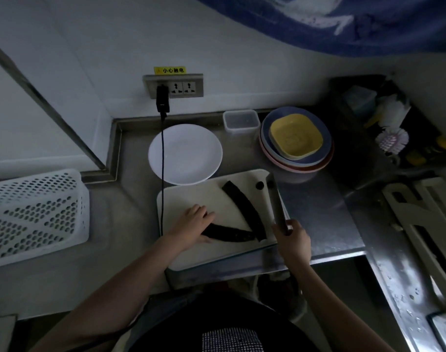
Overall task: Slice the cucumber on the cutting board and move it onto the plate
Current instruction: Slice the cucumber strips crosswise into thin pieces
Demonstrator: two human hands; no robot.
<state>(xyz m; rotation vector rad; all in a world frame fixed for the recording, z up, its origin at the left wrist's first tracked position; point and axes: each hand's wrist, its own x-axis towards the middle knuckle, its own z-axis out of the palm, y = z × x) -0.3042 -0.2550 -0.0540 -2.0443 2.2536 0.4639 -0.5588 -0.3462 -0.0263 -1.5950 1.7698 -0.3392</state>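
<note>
Two long dark cucumber halves lie on the white cutting board [191, 196]. One cucumber half [244, 209] runs diagonally from the board's middle to its near right corner. My left hand [196, 222] presses on the left end of the other cucumber half [232, 235], which lies along the near edge. My right hand [291, 240] grips the handle of a knife [274, 199], whose blade points away along the board's right edge. A small dark cucumber end [260, 185] sits near the far right corner. The white plate [185, 153] stands empty just behind the board.
A black cable [162, 174] hangs from the wall socket across the plate's left edge and the board. A stack of dishes topped by a yellow bowl [295, 135] and a clear lidded box [241, 121] stand at the back right. A white perforated basket [36, 212] is at left.
</note>
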